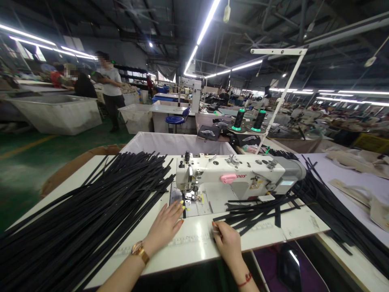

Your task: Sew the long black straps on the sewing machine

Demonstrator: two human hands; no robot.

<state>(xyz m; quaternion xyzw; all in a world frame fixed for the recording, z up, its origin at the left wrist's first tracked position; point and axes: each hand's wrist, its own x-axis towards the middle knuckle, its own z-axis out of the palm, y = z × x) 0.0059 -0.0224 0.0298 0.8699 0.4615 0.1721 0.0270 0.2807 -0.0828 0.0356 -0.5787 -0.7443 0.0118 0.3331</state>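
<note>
My left hand (166, 222) lies flat with fingers stretched out, its fingertips beside the needle area of a white sewing machine (212, 172). Just past those fingertips, a short piece of black strip (184, 211) shows at the presser foot (191, 196). My right hand (227, 240) is closed near the table's front edge, thumb and fingers pressed together; a small thing seems to be between them, too little of it showing to name. Close to its fingers lie the ends of several loose black strips (252, 217). A large heap of long black strips (100, 202) spreads left of my left hand.
Two black thread cones (239, 118) stand behind the machine under a white thread stand (285, 91). A phone (288, 265) lies below the tabletop at right. More black strips (328, 215) hang at right. A pale fabric-lined bin (179, 142) is behind; a person (111, 87) stands farther back.
</note>
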